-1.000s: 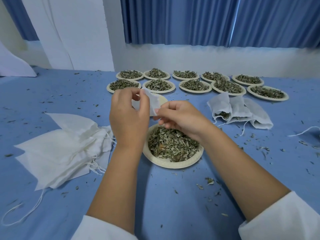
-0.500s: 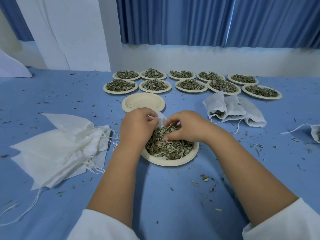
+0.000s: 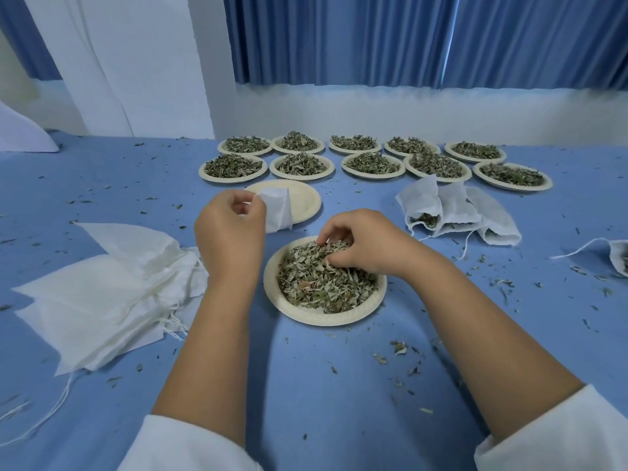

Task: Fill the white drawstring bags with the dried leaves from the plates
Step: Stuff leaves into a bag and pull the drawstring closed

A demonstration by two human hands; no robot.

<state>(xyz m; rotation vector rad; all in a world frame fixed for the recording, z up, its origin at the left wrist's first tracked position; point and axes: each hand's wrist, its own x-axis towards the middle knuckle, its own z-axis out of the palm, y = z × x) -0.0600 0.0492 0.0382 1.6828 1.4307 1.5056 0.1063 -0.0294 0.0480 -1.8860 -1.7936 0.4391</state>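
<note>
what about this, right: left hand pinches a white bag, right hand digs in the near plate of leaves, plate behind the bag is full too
No: the head view shows the plate behind the white bag empty. The left hand pinches it; the right hand digs in the near plate's leaves.

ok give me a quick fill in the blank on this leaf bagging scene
1. The left hand pinches a white drawstring ____.
2. The right hand has its fingers in the dried ____ on the nearest plate.
3. The plate just behind that one is ____.
Missing words: bag; leaves; empty.
</note>
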